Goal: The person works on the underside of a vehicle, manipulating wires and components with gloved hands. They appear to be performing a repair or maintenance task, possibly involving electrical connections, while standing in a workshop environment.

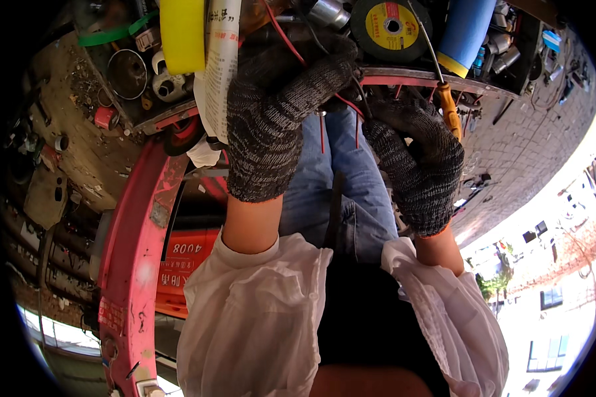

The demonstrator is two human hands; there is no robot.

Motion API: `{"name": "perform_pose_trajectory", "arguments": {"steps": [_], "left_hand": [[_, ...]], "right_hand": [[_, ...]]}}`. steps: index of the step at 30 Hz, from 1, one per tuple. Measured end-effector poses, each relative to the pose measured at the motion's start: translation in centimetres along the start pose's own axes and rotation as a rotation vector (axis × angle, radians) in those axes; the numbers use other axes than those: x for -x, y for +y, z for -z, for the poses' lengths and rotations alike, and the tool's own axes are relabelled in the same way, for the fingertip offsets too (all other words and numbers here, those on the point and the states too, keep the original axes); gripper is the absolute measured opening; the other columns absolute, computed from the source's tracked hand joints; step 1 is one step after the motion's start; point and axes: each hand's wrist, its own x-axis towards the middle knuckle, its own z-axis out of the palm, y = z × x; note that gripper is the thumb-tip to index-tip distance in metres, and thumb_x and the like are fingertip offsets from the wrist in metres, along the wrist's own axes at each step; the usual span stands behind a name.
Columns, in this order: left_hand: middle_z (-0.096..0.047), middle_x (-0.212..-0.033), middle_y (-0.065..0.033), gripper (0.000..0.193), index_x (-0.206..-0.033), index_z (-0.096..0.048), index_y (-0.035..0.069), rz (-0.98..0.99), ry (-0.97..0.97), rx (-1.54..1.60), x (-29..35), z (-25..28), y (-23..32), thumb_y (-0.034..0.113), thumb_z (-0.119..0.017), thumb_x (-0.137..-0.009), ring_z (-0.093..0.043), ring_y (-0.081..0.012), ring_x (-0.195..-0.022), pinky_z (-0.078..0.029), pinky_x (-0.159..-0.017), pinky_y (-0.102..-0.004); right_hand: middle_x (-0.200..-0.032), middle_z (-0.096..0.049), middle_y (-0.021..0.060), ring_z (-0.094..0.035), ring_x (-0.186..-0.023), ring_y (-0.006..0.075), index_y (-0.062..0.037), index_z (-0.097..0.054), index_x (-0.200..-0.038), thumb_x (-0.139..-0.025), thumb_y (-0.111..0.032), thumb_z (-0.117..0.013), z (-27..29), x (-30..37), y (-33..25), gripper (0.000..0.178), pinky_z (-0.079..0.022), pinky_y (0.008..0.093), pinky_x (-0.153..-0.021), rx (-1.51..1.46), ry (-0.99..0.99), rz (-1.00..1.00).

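My left hand (268, 122), in a dark grey knit glove, is closed, its fingers curled rightward over a thin red wire (281, 34) and a black wire (360, 89). Both wires pass behind these fingers and come out near my right hand. My right hand (420, 155), gloved alike, is bent with its fingertips together at the black wire's lower end. The exact grip of both hands is partly hidden. A screwdriver with an orange handle (449, 109) stands against the back of my right hand. A white printed tube (217, 73) is beside my left hand.
A red-edged tray (457, 84) ahead holds a black cutting disc (371, 32), a blue roll (467, 33), a yellow roll (182, 36), a round metal cup (127, 74) and sockets. Several thin red rods hang from its edge. A pink metal frame (136, 264) stands left, beside a red box (185, 264).
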Motion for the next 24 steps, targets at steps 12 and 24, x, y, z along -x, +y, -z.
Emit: {"name": "perform_pose_trajectory", "arguments": {"steps": [12,24], "left_hand": [[-0.075,-0.106,-0.0166,0.034,-0.123,-0.069,-0.004,0.067,0.033,0.252,1.5,0.6,-0.8,0.007,-0.073,-0.092,-0.075,-0.0277,-0.095,-0.064,-0.084,-0.0418],[-0.074,-0.106,-0.0172,0.03,-0.123,-0.069,-0.005,-0.038,-0.073,0.051,1.9,-0.5,-0.5,0.005,-0.07,-0.095,-0.074,-0.026,-0.095,-0.062,-0.088,-0.0404]], "right_hand": [[-0.1,-0.075,0.0062,-0.068,-0.085,0.0114,-0.0041,-0.078,-0.111,-0.093,-0.008,-0.076,1.1,1.6,-1.4,0.019,-0.054,0.026,-0.073,-0.203,0.1,-0.17],[-0.102,-0.076,0.0131,-0.071,-0.094,0.0251,-0.0021,-0.079,-0.103,-0.08,0.0,-0.082,2.2,1.8,-1.4,0.023,-0.055,0.037,-0.087,0.258,0.128,0.317]]}}
